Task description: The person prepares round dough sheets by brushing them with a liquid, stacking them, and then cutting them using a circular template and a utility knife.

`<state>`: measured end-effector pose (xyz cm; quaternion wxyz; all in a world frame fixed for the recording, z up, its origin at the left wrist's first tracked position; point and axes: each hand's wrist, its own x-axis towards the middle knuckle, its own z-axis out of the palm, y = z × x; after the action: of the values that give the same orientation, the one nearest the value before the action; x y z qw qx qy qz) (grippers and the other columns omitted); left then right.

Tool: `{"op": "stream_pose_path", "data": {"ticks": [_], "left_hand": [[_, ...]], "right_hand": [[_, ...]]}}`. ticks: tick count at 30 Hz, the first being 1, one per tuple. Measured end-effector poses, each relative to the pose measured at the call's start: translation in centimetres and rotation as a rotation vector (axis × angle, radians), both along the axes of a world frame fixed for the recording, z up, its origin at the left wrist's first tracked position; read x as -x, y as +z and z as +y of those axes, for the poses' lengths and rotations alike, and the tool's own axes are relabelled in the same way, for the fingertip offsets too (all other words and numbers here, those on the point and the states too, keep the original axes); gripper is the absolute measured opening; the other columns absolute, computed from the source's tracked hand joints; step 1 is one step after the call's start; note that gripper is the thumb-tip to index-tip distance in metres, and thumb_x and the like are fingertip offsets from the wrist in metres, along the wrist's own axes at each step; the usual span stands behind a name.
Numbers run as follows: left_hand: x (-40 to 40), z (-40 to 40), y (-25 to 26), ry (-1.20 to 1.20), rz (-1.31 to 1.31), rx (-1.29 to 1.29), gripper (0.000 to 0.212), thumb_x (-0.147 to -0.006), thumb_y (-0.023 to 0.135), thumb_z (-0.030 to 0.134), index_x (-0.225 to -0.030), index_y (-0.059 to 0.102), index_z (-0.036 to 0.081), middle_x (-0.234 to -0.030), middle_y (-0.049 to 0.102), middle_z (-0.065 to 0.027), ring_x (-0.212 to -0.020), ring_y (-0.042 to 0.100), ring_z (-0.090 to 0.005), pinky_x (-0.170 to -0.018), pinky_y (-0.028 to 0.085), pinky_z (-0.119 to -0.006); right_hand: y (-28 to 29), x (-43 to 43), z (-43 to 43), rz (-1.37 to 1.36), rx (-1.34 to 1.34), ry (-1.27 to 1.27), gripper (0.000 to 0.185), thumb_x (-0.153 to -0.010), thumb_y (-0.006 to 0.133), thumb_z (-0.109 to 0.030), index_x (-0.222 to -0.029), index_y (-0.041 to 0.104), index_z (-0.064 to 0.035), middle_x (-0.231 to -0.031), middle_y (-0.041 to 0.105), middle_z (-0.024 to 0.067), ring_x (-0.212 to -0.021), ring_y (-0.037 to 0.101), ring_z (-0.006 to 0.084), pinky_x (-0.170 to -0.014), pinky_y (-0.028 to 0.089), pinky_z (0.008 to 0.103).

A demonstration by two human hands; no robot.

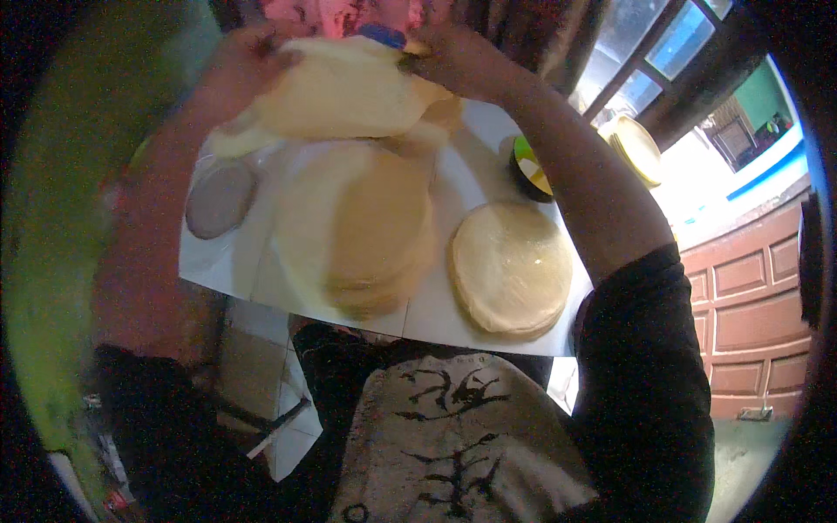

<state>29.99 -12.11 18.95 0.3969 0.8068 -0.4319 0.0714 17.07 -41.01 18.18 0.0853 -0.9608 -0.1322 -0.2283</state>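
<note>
A thin, pale sheet of dough (346, 91) is held up above the far part of a white tabletop (425, 307). My left hand (265, 49) grips its upper left edge, and my right hand (435, 55) grips its upper right edge. Motion blurs the sheet and both hands. Below it lies a stack of round, flat dough sheets (379, 242), partly in shadow. To the right sits another round stack of dough (513, 268) with a shiny surface. A dark blue object (382, 36), too blurred to name, shows between my hands.
A flat greyish disc (221, 199) lies at the table's left. Beside my right forearm is a green and black bowl (533, 173) with pale contents. Yellowish stacked round pieces (634, 150) stand by the window. A person's pink clothing (346, 13) shows at the far side.
</note>
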Motion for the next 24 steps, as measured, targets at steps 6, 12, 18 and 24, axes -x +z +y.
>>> {"op": "stream_pose_path", "data": {"ticks": [6, 12, 18, 24], "left_hand": [[4.9, -3.2, 2.9, -0.124, -0.029, -0.049, 0.034, -0.09, 0.072, 0.017, -0.121, 0.066, 0.005, -0.097, 0.068, -0.0024, -0.086, 0.062, -0.0123, -0.078, 0.053, -0.03], [9.2, -9.8, 1.1, -0.242, 0.176, -0.022, 0.037, -0.089, 0.073, 0.014, -0.124, 0.065, 0.004, -0.099, 0.068, -0.0022, -0.089, 0.062, -0.0121, -0.081, 0.053, -0.029], [14.5, -18.1, -1.7, -0.403, 0.145, 0.009, 0.037, -0.087, 0.074, 0.013, -0.123, 0.067, 0.008, -0.101, 0.07, -0.0025, -0.086, 0.062, -0.0123, -0.08, 0.052, -0.028], [20.5, -16.8, -13.7, -0.417, -0.15, -0.003, 0.03, -0.084, 0.071, 0.01, -0.114, 0.071, 0.01, -0.097, 0.069, -0.0109, -0.091, 0.065, -0.0277, -0.085, 0.052, -0.038]], "right_hand": [[3.5, 8.1, -1.8, 0.11, -0.145, -0.103, 0.039, -0.089, 0.066, -0.034, -0.109, 0.064, -0.0007, -0.102, 0.067, 0.0268, -0.098, 0.066, 0.0428, -0.084, 0.051, 0.0494], [3.4, 15.1, -5.8, 0.199, 0.047, -0.321, 0.033, -0.09, 0.07, -0.03, -0.111, 0.068, -0.0041, -0.088, 0.072, 0.0143, -0.082, 0.069, 0.031, -0.076, 0.052, 0.0421], [3.6, 23.0, -10.8, 0.168, -0.037, -0.438, 0.029, -0.089, 0.071, -0.023, -0.111, 0.069, -0.004, -0.088, 0.07, 0.0162, -0.079, 0.068, 0.0236, -0.076, 0.052, 0.0371], [-4.7, 31.3, -7.1, 0.274, 0.062, -0.364, 0.024, -0.075, 0.075, -0.014, -0.099, 0.07, -0.0127, -0.086, 0.068, 0.0089, -0.085, 0.067, 0.0297, -0.074, 0.053, 0.0417]]}}
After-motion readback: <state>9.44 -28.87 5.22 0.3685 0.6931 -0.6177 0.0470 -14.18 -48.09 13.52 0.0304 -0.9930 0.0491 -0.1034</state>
